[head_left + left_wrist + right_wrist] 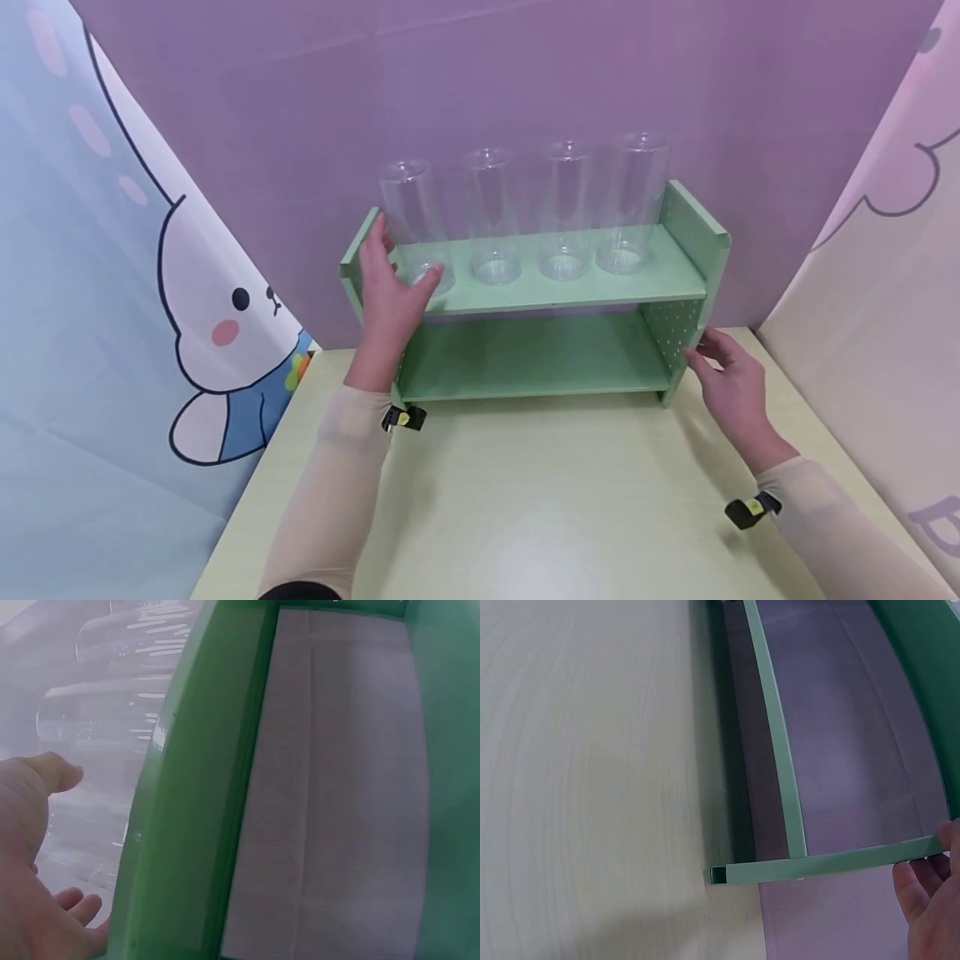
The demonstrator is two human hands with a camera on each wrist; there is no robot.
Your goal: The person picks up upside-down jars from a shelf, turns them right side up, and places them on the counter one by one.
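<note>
A green two-tier shelf (pixel 540 354) stands on the table, with several tall clear glasses in a row on its upper board. My left hand (pixel 393 296) is at the shelf's left end, thumb and fingers spread about the leftmost glass (pixel 411 204). In the left wrist view the thumb (pixel 60 772) is stretched out beside the clear glasses (pixel 97 712); whether it touches one I cannot tell. At the other end, my right hand (pixel 731 379) pinches the front edge of the right side panel (pixel 840 861), thumb on the inner side and fingers outside.
The pale wooden table (pixel 525 483) runs in front of the shelf. Behind it hangs a purple cloth (pixel 525 75). A blue cloth with a cartoon rabbit (pixel 225 308) borders the left side, and a pale printed cloth (pixel 885 292) the right.
</note>
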